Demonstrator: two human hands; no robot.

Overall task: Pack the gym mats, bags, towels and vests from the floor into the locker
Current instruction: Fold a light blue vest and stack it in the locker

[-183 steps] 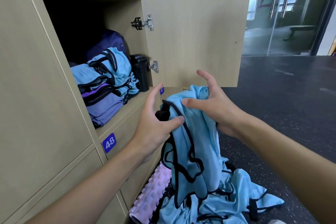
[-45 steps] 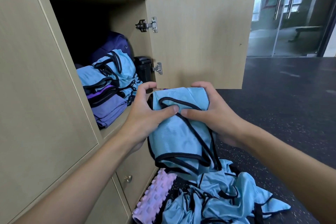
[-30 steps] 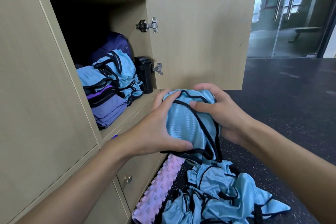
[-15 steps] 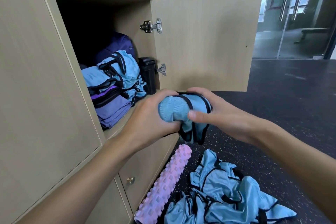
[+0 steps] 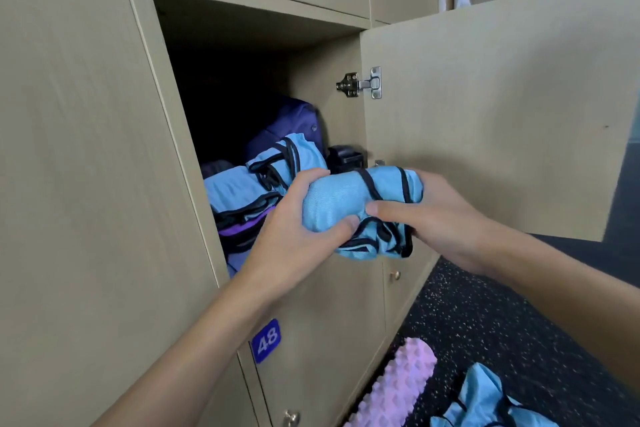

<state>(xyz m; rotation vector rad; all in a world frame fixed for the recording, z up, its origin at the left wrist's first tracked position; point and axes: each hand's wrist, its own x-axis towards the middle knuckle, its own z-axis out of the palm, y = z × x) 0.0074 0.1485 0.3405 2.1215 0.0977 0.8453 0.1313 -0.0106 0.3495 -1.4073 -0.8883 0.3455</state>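
While holding rolled vest [image 5: 346, 204] just outside locker [image 5: 242, 24] opening, gripping one end in curled left hand [image 5: 291, 239], other in right hand [image 5: 446, 218]. Long axis crosswise. Target: folded stack [image 5: 239, 191] inward-left, nearer left hand.

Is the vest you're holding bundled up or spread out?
Bundled up: the vest is a compact roll, gripped at one end by the left hand and at the other by the right hand.

Occlusions / cut-offs:
Locker [image 5: 320, 107] back too dark to read. Purple bag [image 5: 291, 121] half behind stacked vests [image 5: 239, 191]. Lower hinge [image 5: 380, 162] and fingers of right hand [image 5: 440, 222] behind rolled vest [image 5: 346, 204]. Pink roller [image 5: 398, 388] and floor vests [image 5: 485, 402] clipped by bottom edge.
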